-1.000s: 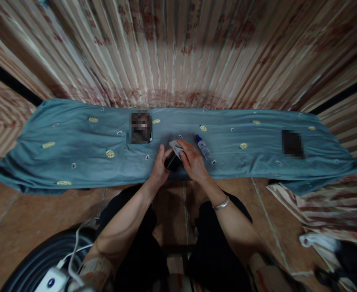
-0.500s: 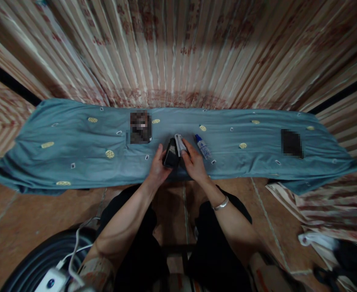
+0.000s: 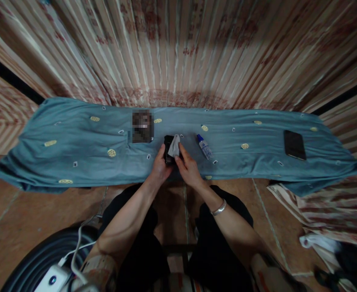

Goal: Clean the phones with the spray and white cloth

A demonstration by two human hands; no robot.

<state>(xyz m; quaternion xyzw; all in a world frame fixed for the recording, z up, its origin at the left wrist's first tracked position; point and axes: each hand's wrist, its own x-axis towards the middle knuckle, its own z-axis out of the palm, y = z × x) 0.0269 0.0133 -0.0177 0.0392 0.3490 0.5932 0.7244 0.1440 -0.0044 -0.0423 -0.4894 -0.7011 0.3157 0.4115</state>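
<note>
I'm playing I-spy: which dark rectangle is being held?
The black one in the left hand, partly behind the grey cloth; the black slab and blurred thing lie on the sheet.

"State the illumination level."
"Dim. The surface (image 3: 178, 117) reads mid-tone; the floor (image 3: 172, 215) just below it lies in heavy shadow. My bracelet (image 3: 219, 209) returns a small highlight."
"State the sharpness."
"Soft. My left hand (image 3: 160, 165) and right hand (image 3: 191, 168) show little fine detail."
"List defects."
"Curtain (image 3: 172, 61) folds stretch towards the edges; a pixelated block (image 3: 142, 125) masks one item."
</note>
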